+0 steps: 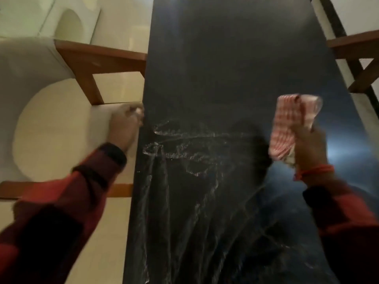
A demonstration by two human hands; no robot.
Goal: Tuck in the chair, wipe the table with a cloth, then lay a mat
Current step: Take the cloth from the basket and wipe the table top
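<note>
At the far left stands the chair (41, 111), its pale seat drawn close against the left edge of the dark table (235, 58), wooden arms reaching toward it. The left hand (124, 125) rests at that edge, fingers curled at the rim; blur hides whether it grips anything. Wet streaks (180, 148) gleam across the near half of the top, while the far half looks dull and dry. To the right, the right hand (309, 146) is closed around a bunched red-checked cloth (291, 124), held up just off the surface. To wipe well, I would flatten the cloth, press it down, and work in overlapping strokes toward the far end. No mat is in sight.
</note>
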